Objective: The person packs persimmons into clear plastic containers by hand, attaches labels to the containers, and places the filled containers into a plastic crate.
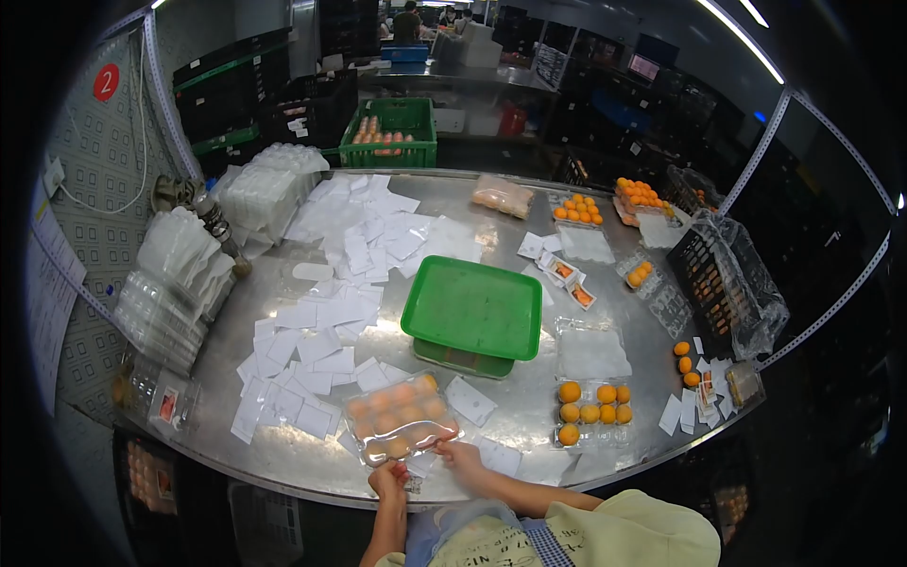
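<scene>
A clear plastic pack (402, 416) filled with rows of round, orange-to-peach, fruit-like pieces lies near the front edge of the table, slightly tilted to the left. My left hand (389, 478) is closed at its near edge, fingertips pinched together. At the near right corner, my right hand (459, 455) grips the same pack with bent fingers. Glare on the plastic hides whether the lid is fully fastened. White paper slips (307, 359) lie around and partly under the pack. Just beyond it stands a green tray (471, 307) on a base.
Stacked clear plastic packs (170, 283) line the left side. To the right sit an open pack with orange fruit (590, 414), more filled packs (577, 210) and a black crate (723, 283) wrapped in plastic. A green crate (416, 151) stands past the far edge.
</scene>
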A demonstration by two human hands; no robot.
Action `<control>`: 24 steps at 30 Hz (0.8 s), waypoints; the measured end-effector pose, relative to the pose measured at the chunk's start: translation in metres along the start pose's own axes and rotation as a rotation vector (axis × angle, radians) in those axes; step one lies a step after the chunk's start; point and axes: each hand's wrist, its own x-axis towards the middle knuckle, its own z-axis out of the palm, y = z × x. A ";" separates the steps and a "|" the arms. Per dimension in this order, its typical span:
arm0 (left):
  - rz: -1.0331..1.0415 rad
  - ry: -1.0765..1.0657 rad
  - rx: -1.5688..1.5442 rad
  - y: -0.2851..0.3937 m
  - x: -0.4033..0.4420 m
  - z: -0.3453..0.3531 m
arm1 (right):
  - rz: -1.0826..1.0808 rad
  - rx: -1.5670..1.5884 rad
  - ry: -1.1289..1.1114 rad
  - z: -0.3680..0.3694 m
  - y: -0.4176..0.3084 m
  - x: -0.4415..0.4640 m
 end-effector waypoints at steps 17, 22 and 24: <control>0.291 -0.127 0.547 0.078 0.018 -0.038 | -0.176 -0.683 -0.175 -0.041 -0.096 0.033; 0.258 -0.213 0.652 0.086 0.040 -0.037 | -0.208 -0.757 -0.234 -0.036 -0.094 0.057; 0.217 -0.216 0.636 0.091 0.034 -0.033 | -0.209 -0.766 -0.244 -0.039 -0.093 0.062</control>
